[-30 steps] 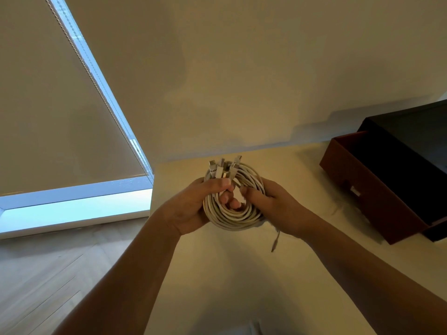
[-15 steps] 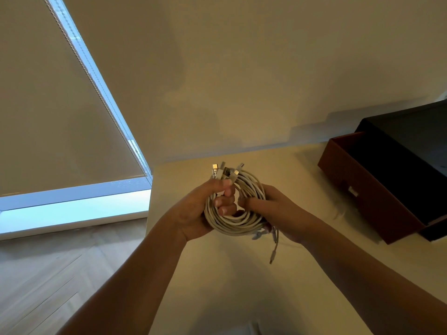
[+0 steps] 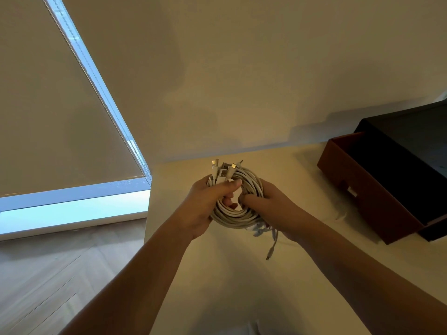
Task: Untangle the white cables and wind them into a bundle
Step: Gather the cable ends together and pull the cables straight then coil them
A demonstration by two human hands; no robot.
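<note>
The white cables (image 3: 233, 217) sit wound in a round coil, held up over the table (image 3: 217, 281) between both hands. The left hand (image 3: 199, 207) curls round the coil's left side, thumb pressed across the top over the cable ends. The right hand (image 3: 274, 209) grips the right side, fingers hooked into the ring's open middle. A cluster of plugs (image 3: 223, 168) sticks up from the top, pointing away toward the wall. One loose end (image 3: 271, 249) dangles below the right hand, plug down. A brown box (image 3: 370, 197) stands well off to the right
</note>
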